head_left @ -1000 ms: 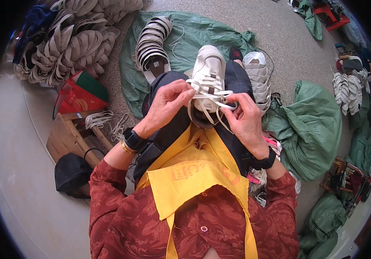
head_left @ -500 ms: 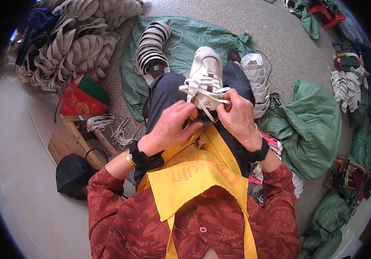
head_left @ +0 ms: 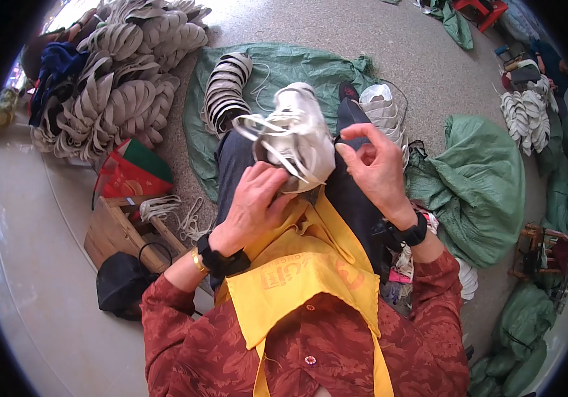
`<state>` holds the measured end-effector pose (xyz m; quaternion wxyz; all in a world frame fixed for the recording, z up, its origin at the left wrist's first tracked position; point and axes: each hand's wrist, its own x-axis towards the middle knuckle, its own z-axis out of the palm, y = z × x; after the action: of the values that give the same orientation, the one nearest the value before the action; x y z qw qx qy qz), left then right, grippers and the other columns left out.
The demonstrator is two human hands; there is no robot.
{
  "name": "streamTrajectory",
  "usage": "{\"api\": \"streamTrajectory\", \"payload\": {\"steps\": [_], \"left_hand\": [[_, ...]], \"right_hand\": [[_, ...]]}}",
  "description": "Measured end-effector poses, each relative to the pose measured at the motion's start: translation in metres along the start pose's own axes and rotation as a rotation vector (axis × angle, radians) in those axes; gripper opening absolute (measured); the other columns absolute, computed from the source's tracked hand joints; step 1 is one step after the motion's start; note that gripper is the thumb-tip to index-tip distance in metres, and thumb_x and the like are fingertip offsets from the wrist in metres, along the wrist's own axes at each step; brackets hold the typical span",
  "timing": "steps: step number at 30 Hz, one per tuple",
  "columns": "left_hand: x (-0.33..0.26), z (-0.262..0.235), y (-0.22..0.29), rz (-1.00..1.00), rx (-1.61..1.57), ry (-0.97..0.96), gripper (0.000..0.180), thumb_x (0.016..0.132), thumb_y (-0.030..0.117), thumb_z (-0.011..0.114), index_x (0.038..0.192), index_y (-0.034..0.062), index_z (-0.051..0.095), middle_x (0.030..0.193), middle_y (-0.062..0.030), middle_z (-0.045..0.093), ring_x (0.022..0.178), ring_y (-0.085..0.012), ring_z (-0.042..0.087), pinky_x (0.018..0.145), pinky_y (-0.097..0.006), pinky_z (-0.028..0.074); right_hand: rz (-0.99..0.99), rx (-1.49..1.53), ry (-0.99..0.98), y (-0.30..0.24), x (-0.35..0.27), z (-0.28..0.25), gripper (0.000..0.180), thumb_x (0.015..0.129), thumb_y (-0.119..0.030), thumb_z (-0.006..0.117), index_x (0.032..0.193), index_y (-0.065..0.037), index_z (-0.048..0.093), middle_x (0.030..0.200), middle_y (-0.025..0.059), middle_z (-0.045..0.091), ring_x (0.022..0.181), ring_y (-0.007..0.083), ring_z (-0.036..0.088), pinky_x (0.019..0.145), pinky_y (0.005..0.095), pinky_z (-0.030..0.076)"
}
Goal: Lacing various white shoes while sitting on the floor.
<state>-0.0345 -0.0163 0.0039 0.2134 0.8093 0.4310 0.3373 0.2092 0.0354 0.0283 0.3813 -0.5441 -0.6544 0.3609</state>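
A white sneaker rests across my lap between my knees, tilted, with its toe pointing away from me. Its white shoelace is threaded through the front and hangs in loose loops over the left side. My left hand is closed on the sneaker's heel end, fingers at the collar; the thumb's exact contact is partly hidden. To the right of the shoe, my right hand is raised with thumb and forefinger apart and nothing visible between them. Under both hands lies my yellow apron.
Nested shoe uppers lie on a green sheet, with another stack at my right knee. A big pile of grey uppers is far left. A wooden stool with spare laces stands left; a green sack sits right.
The sneaker has turned and tipped toward the left. My right hand has let go of the lace and moved right, away from the shoe. My left hand has come onto the heel.
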Motion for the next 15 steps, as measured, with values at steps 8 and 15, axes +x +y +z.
{"api": "streamTrajectory", "payload": {"steps": [8, 15], "left_hand": [[-0.015, -0.017, -0.012, -0.378, -0.487, 0.158, 0.024, 0.092, 0.001, 0.072, 0.111, 0.0, 0.059, 0.101, -0.0053, 0.067, 0.097, -0.0122, 0.061, 0.087, -0.027, 0.047], [-0.008, -0.017, -0.01, -0.298, -0.245, -0.014, 0.028, 0.086, -0.002, 0.073, 0.111, -0.0005, 0.06, 0.104, -0.008, 0.065, 0.097, -0.0184, 0.06, 0.085, -0.03, 0.049]], "right_hand": [[-0.277, -0.218, -0.388, 0.046, -0.031, 0.019, 0.036, 0.081, 0.0, 0.073, 0.115, 0.002, 0.062, 0.114, 0.0183, 0.064, 0.092, 0.0389, 0.067, 0.08, 0.0426, 0.056], [-0.279, -0.213, -0.426, 0.052, -0.024, 0.02, 0.036, 0.082, 0.005, 0.066, 0.118, 0.003, 0.062, 0.113, 0.0217, 0.064, 0.101, 0.0434, 0.064, 0.087, 0.0437, 0.055]]}}
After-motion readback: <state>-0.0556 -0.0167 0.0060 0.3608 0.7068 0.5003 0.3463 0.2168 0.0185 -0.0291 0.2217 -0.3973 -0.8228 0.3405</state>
